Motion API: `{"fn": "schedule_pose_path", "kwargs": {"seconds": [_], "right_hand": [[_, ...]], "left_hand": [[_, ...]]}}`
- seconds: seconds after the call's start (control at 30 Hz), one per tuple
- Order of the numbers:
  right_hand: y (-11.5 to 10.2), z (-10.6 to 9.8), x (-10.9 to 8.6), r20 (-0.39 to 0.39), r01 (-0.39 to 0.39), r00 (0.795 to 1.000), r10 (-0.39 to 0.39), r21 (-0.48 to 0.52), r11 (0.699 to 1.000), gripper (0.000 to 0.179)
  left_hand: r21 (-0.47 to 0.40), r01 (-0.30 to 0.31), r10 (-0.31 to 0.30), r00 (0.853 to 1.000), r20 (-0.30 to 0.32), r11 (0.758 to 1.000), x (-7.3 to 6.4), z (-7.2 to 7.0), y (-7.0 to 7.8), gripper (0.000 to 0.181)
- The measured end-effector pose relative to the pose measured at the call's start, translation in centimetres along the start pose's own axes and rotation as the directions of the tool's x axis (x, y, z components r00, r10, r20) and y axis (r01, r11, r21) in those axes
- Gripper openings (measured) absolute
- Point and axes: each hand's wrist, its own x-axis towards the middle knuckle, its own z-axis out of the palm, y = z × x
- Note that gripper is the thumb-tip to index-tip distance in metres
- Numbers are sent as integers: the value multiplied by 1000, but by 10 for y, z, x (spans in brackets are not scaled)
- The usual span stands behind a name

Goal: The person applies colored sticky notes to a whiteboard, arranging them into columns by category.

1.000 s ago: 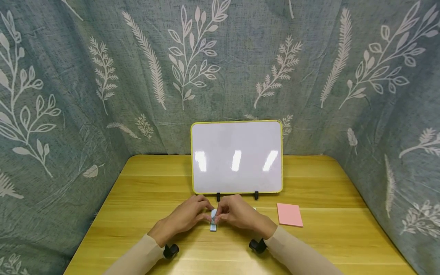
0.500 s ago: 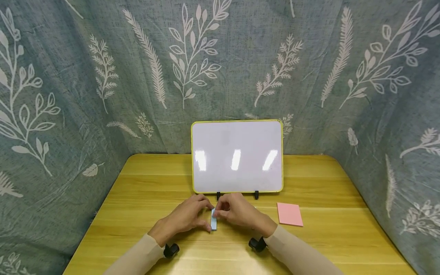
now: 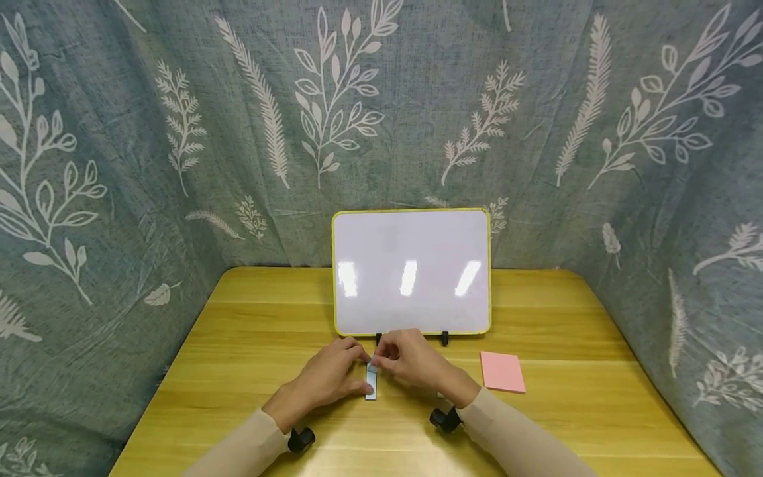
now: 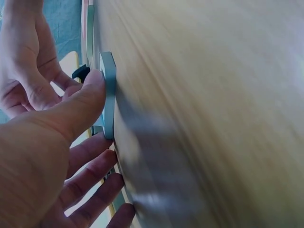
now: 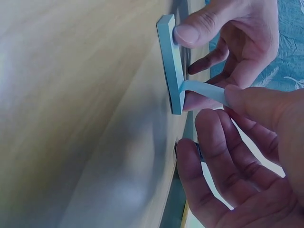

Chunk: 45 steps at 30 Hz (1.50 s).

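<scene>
A narrow light-blue pad of sticky notes (image 3: 371, 384) lies on the table in front of the whiteboard, seen edge-on in both wrist views. My left hand (image 3: 330, 374) holds it down: the thumb presses on its top, and the index fingertip is at its far end. The other left fingers spread toward the table. My right hand (image 3: 411, 361) pinches the top blue sheet (image 5: 204, 90) between thumb and forefinger. That sheet bends up off the pad and is still joined to it near the far end. The remaining right fingers are loosely curled.
A whiteboard (image 3: 411, 252) with a yellow frame stands on black feet (image 3: 444, 338) behind the hands. A square pink sticky-note pad (image 3: 503, 372) lies to the right. The edge of a green pad (image 4: 90, 31) shows past the blue one. Patterned curtains surround the table.
My right hand has moved slightly away toward the whiteboard, lifting the blue sheet along the pad. My left thumb has shifted from the pad's near end onto its top.
</scene>
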Motion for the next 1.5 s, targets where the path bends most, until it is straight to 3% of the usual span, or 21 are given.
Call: {"fn": "schedule_pose_path", "kwargs": {"seconds": [0.3, 0.8, 1.13, 1.5], "right_hand": [[1, -2, 5, -63, -52, 997, 51, -17, 999, 12], [11, -5, 13, -146, -52, 988, 49, -16, 999, 10], [13, -8, 17, -150, -78, 986, 76, -7, 997, 10], [11, -19, 15, -177, -116, 977, 116, 9, 993, 9]], "left_hand": [[9, 12, -12, 1000, -1, 1000, 1, 0, 1, 50], [-23, 32, -32, 999, 13, 999, 3, -4, 4, 53], [-30, 57, -55, 997, 44, 998, 2, -5, 5, 51], [-10, 39, -39, 999, 18, 999, 2, -5, 7, 55]]}}
